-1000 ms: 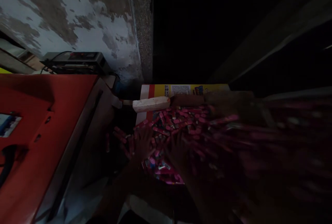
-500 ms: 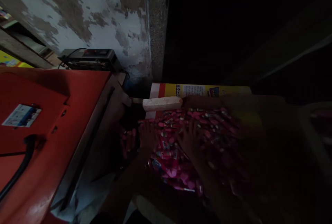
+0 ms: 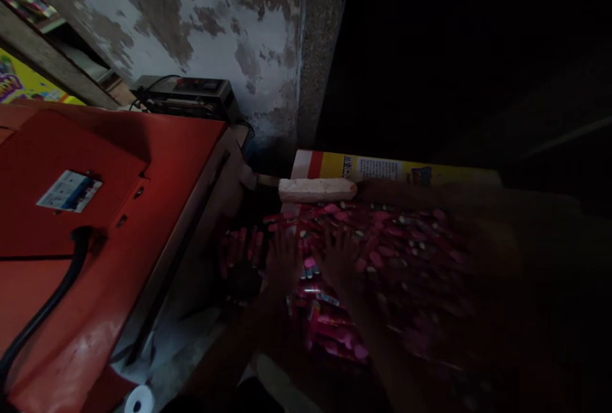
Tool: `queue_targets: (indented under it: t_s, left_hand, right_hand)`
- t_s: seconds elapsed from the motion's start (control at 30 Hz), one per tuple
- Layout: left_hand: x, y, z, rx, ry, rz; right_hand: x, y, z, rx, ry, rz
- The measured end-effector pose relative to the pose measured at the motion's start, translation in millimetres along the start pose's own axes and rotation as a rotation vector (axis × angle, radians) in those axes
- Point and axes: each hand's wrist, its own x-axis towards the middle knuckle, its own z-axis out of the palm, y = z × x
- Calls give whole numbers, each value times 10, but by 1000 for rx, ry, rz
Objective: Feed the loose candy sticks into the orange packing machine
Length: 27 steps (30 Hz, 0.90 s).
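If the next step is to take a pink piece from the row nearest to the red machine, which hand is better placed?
Probably the left hand: it is spread close beside that row of pink pieces. The right hand is farther away, over the larger pile.

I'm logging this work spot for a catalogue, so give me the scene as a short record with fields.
Left hand: open, over the pink pieces; the hand itself
Right hand: open, beside it, over the same pile; the hand itself
Behind the pile: a whitish block, and beyond it a yellow printed surface
Left of view: a red cabinet with a black cable
Background: a wall with patchy paint
Light: dim; the right side is too dark to read
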Motion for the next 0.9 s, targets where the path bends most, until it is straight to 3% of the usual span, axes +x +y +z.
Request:
queue_targets:
  t_s: [0.1, 0.17, 0.33, 0.4, 0.47, 0.57, 0.73, 0.8, 0.9]
  left_hand:
    - [-93, 168, 11, -55, -13, 27]
    - [-37, 202, 1, -73, -22, 19]
    - [301, 29, -11, -33, 1, -186]
    - [325, -69, -33, -13, 4, -111]
    - [260, -154, -74, -9, -14, 69]
    - [144, -264, -151, 4, -29, 199]
    - [266, -331, -201, 59, -10, 48]
    - [363, -273, -170, 42, -18, 76]
    - [415, -162, -123, -23, -30, 179]
  right_hand:
    - [-153, -64, 17, 37, -48, -72]
    - [-190, -99, 36, 55, -54, -73]
    - [-17, -415, 131, 100, -6, 75]
    - [-26, -587, 159, 146, -14, 96]
    - [-75, -647, 141, 187, -35, 26]
    - [-29, -396, 20, 174, -6, -72]
    - [425, 345, -115, 41, 148, 143]
    - [493, 412, -66, 14, 131, 123]
    - [386, 239, 19, 3, 99, 71]
